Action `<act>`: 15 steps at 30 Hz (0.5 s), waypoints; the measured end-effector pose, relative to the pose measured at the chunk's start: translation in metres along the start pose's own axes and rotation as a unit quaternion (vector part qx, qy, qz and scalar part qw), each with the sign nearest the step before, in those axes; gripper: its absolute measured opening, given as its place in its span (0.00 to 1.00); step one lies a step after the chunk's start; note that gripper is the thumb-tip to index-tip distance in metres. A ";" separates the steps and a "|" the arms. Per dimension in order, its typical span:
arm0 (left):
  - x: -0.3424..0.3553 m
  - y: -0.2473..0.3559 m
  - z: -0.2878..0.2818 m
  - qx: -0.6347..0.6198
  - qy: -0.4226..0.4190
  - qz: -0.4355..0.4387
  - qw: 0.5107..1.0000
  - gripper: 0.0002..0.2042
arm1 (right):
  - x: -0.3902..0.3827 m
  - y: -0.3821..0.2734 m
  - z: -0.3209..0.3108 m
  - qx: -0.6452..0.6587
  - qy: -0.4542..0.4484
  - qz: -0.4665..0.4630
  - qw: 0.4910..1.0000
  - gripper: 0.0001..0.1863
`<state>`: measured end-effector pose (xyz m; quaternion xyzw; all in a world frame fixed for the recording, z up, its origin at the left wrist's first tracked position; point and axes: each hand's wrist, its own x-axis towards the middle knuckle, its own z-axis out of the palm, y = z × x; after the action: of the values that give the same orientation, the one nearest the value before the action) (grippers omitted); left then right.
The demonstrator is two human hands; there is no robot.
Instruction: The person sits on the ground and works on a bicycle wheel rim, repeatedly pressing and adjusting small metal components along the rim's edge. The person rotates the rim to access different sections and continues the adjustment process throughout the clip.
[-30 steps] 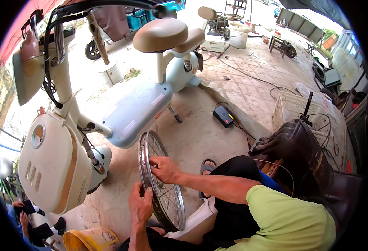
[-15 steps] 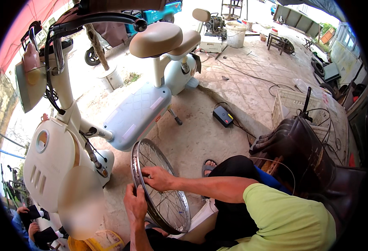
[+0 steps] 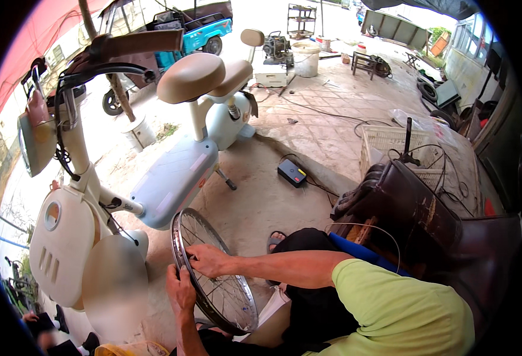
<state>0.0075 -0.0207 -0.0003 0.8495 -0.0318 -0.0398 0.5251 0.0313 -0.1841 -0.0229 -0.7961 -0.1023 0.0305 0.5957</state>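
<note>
A bare metal spoked wheel [image 3: 219, 317] with no tyre stands tilted in front of me, between my legs and the scooter. My left hand [image 3: 181, 289] is closed on the outer side of its rim, thumb pointing up. On the spoke side, my right hand [image 3: 209, 260] is closed with its fingertips against the inside of the rim, just above the left hand. Whether those fingertips pinch anything small is hidden. Beyond the wheel stands a cream and pale-blue electric scooter [image 3: 175, 175] with tan seats.
A black box with a cable [image 3: 292, 172] lies on the concrete floor. At right are a worn brown leather seat [image 3: 412, 196] and a cream plastic crate [image 3: 386, 139]. Part of a yellow bucket [image 3: 133, 349] shows at the lower edge. Another person's legs [image 3: 68, 341] appear lower left.
My view has shifted, so the scooter, floor items and wheel sit further left in the picture. Both hands stay at nearly the same place on the rim.
</note>
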 end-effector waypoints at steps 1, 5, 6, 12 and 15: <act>0.000 0.002 0.003 0.003 -0.005 -0.003 1.000 0.10 | -0.003 -0.001 -0.004 0.010 0.003 0.005 1.000 0.12; 0.001 0.019 0.018 0.010 -0.012 0.021 1.000 0.09 | -0.009 0.003 -0.019 0.037 0.006 0.049 0.998 0.12; 0.003 0.017 0.022 -0.001 -0.011 0.026 1.000 0.09 | -0.010 -0.001 -0.020 0.042 0.016 0.060 0.997 0.13; 0.022 0.014 0.026 -0.014 -0.018 0.002 1.000 0.09 | 0.005 0.009 -0.026 0.113 -0.008 0.068 0.991 0.13; 0.031 0.020 0.030 -0.026 -0.015 0.003 1.000 0.09 | 0.014 0.010 -0.032 0.028 0.012 0.070 0.997 0.13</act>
<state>0.0352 -0.0597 0.0033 0.8348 -0.0417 -0.0519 0.5465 0.0521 -0.2140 -0.0217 -0.7848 -0.0382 0.0659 0.6150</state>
